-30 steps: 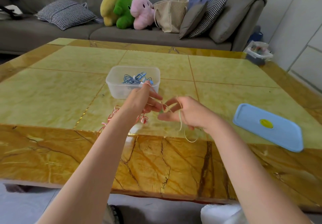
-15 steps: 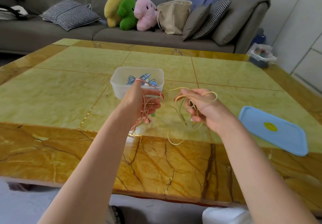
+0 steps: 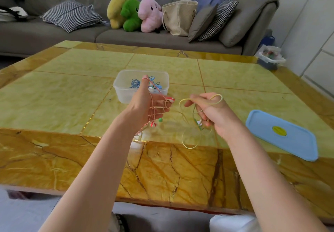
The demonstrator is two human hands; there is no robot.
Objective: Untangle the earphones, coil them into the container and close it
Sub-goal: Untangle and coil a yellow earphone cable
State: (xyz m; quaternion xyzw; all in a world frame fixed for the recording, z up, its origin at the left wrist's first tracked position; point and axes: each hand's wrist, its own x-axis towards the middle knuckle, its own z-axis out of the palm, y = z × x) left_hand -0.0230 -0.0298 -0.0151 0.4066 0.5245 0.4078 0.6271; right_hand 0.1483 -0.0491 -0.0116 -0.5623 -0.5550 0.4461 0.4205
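Note:
My left hand is raised above the table with thin pink earphones looped over its forefinger and hanging down past the palm. My right hand grips yellow earphones; one loop stands over the knuckles and another dangles near the table. A strand runs between the two hands. Behind the left hand stands a clear plastic container holding coiled blue earphones. Its blue lid lies flat at the right.
The yellow marble table fills the view. A grey sofa with cushions, plush toys and a bag runs along the back. A small plastic box sits beyond the table's far right corner.
Both hands have risen from the table and drawn apart, lifting the pink cord in the left and the yellow cord in the right.

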